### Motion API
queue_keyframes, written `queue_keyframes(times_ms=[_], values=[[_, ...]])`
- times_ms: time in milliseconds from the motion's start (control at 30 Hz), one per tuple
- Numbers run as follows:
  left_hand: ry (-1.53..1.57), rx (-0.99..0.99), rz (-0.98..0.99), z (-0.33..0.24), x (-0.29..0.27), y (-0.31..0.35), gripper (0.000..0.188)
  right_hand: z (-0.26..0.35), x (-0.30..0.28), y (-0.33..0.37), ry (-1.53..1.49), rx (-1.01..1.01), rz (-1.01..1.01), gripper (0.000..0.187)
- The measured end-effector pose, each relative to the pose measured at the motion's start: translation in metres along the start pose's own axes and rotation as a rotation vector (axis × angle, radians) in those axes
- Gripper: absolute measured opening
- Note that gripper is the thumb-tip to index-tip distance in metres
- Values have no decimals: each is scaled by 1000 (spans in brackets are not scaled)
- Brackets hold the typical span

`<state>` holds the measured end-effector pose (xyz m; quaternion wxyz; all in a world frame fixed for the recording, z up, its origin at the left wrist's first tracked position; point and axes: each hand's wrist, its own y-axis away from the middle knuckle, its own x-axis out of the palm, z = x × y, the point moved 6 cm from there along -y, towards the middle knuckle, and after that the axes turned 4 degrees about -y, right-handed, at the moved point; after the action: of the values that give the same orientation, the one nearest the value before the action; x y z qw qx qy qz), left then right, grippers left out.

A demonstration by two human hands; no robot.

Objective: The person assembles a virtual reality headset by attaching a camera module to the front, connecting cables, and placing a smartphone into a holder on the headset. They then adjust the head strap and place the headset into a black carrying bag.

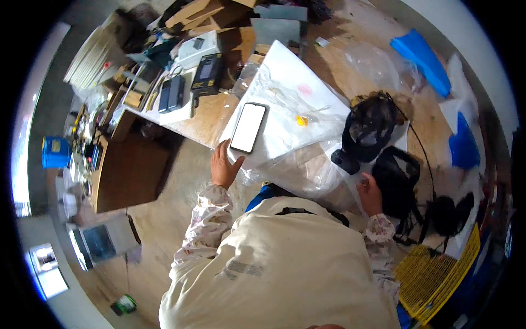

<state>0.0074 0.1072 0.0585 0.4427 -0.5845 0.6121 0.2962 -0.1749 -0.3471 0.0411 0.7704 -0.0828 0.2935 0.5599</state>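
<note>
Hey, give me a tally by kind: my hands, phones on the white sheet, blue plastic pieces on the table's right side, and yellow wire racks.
Left hand and right hand: 2
Phone: 1
Blue plastic pieces: 2
Yellow wire rack: 1
Total: 6

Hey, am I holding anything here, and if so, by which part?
Nothing appears held. Your left hand is open by the lower end of the phone; your right hand is near a rounded black object, with no grip visible.
</note>
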Motion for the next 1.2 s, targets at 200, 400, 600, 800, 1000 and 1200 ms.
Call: queue_keyframes(times_ms=[200, 400, 600, 800, 1000, 1200], values=[[62, 99, 92, 20, 17, -15, 82, 0, 22, 7, 14, 164, -220, 60], [112, 165, 120, 14, 19, -22, 84, 0, 41, -15, 188, 19, -297, 69], [148, 193, 79, 2, 7, -13, 80, -15, 38, -36, 81, 42, -247, 65], [88, 125, 90, -17, 16, 8, 77, 4, 6, -28, 178, -196, -306, 42], [82, 213, 62, -70, 19, 8, 70, 3, -137, 1, 324, -178, -662, 24], [273, 387, 248, -161, 37, 7, 54, -103, -216, 61, 239, 340, -683, 29]])
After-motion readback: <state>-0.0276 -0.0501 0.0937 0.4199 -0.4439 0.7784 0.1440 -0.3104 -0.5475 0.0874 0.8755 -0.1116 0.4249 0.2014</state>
